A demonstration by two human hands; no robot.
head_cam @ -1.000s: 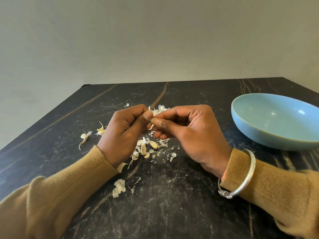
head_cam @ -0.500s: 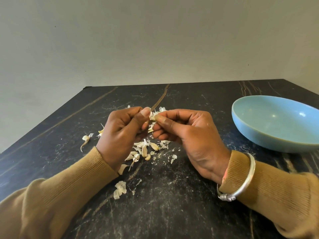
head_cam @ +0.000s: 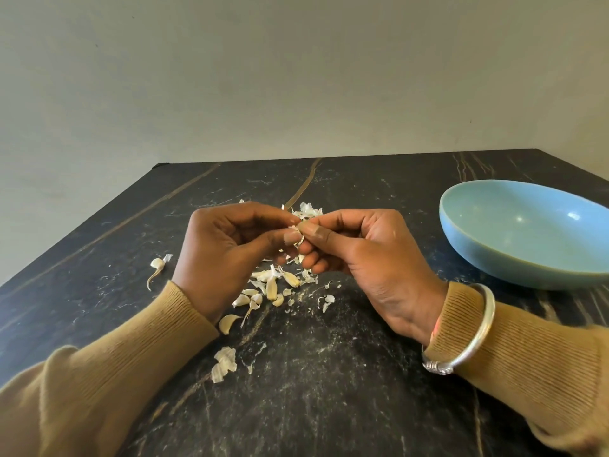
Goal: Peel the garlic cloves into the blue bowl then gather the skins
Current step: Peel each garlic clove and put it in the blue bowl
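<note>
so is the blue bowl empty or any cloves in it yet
Empty as far as shows: the blue bowl has a bare inside with only light glints. Its right edge is cropped.

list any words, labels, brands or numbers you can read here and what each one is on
No readable text anywhere in the head view.
Light blue glazed bowl: plain, no mark.
Silver metal bangle: patterned clasp, no letters visible.
Black veined stone-look table: only veins and papery white garlic skins.
Mustard ribbed knit sleeves: no logo.
</note>
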